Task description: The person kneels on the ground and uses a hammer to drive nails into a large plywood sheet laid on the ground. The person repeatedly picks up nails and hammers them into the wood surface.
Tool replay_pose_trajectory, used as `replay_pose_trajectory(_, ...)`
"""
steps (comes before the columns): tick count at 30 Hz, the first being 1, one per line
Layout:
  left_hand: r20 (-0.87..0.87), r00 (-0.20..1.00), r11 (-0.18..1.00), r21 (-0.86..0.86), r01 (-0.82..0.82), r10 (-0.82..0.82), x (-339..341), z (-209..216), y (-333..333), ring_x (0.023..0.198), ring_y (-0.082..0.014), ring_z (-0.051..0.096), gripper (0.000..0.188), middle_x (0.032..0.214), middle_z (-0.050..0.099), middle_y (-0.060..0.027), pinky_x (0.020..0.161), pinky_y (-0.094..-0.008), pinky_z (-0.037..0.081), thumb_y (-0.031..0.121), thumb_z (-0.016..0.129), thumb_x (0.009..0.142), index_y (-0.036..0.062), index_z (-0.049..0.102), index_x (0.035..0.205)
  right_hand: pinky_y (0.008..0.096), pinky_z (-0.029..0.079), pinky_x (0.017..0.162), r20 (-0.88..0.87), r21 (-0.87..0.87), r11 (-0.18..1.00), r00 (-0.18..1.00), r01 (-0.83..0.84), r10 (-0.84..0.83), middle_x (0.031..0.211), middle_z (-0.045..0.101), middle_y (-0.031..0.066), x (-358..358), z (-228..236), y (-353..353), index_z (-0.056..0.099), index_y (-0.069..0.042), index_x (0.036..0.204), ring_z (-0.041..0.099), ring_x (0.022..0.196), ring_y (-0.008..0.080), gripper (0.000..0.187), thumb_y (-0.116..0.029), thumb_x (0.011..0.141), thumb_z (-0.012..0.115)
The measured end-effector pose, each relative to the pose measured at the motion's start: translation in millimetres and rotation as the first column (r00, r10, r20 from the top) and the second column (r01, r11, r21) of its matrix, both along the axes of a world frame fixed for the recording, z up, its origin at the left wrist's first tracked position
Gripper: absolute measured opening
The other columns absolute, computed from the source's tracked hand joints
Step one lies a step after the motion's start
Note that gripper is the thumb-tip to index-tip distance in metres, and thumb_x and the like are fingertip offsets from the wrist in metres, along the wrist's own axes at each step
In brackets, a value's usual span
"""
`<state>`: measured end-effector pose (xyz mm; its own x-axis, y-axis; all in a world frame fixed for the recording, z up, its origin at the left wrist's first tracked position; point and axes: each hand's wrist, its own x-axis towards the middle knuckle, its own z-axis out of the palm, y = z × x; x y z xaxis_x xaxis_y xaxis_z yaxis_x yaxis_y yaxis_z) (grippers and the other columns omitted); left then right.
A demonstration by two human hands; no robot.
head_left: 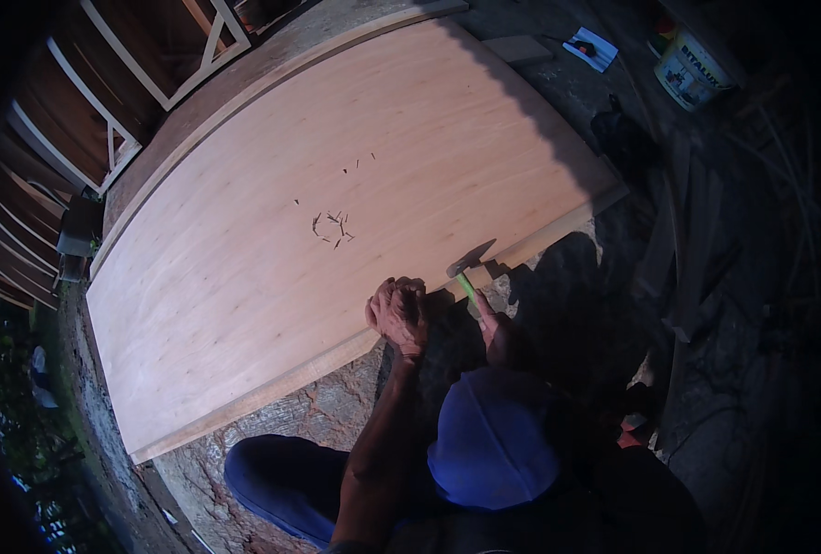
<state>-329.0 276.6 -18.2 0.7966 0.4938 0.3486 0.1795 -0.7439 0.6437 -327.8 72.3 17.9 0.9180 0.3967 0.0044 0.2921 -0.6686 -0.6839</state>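
A large pale plywood sheet (244,249) lies flat before me, with a wooden strip (272,395) along its near edge. My left hand (398,312) rests at that near edge with its fingers curled together. Whatever they may pinch is hidden. Just to the right, my right hand (494,331) is closed around the green handle of a hammer (467,284). The hammer's head is over the sheet's near edge, a short way from my left hand. Several loose nails (335,224) lie in a small cluster on the sheet beyond my left hand, with a few others scattered farther off.
Wooden frames (106,102) stand at the far left. A white bucket (692,72) and a white packet with a dark item (589,49) are at the far right. Boards lie in shadow on the right. Rough ground (290,425) shows under the sheet's near edge.
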Motion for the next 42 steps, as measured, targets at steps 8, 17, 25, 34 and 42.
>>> replay_pose_trajectory(8,-0.016,1.000,1.000,0.018,-0.024,0.024,0,-10,3,0.127,-0.0248,0.056,0.017,0.117,0.066,0.0004,0.113,-0.0505,0.028,0.030,0.071,0.086,0.0231,0.070,0.101,0.0480,0.050,0.065,-0.032,0.043,0.999,0.999,0.004,-0.003,0.087,0.062,0.0250,-3,-1,5,0.040,-0.021,0.158,0.065,0.077,0.0425,0.064,-0.008,0.098,0.057)
replay_pose_trajectory(17,-0.017,0.999,0.999,-0.029,0.028,-0.029,5,-5,-5,0.129,-0.0242,0.055,0.018,0.118,0.066,0.0006,0.115,-0.0509,0.026,0.027,0.073,0.085,0.0238,0.069,0.102,0.0450,0.048,0.064,0.013,-0.066,0.998,1.000,-0.005,0.006,0.085,0.060,0.0235,10,14,-13,0.038,-0.014,0.159,0.063,0.073,0.0398,0.067,-0.003,0.095,0.055)
replay_pose_trajectory(25,0.013,1.000,1.000,-0.031,-0.008,0.008,27,-6,-30,0.127,-0.0246,0.056,0.014,0.114,0.068,0.0034,0.116,-0.0514,0.023,0.027,0.073,0.087,0.0247,0.071,0.101,0.0444,0.050,0.064,-0.021,-0.001,1.000,1.000,0.004,-0.004,0.085,0.062,0.0225,13,2,-19,0.037,-0.016,0.160,0.067,0.076,0.0378,0.066,-0.006,0.097,0.057)
replay_pose_trajectory(34,-0.019,0.999,0.994,-0.105,-0.033,0.031,33,1,-37,0.126,-0.0249,0.056,0.009,0.111,0.069,0.0045,0.116,-0.0537,0.020,0.030,0.073,0.088,0.0252,0.073,0.096,0.0430,0.047,0.060,-0.079,0.102,0.995,0.997,0.012,-0.004,0.078,0.058,0.0239,17,-3,-21,0.040,-0.014,0.158,0.062,0.065,0.0373,0.061,-0.006,0.099,0.056)
replay_pose_trajectory(42,0.057,0.997,0.991,-0.130,-0.034,0.041,27,-9,-29,0.125,-0.0278,0.057,0.013,0.112,0.067,-0.0034,0.112,-0.0509,0.026,0.024,0.074,0.086,0.0202,0.071,0.098,0.0316,0.045,0.063,-0.084,0.215,0.976,0.996,0.023,-0.006,0.081,0.053,0.0101,17,-10,-18,0.041,-0.012,0.158,0.052,0.067,0.0199,0.058,-0.004,0.101,0.048)
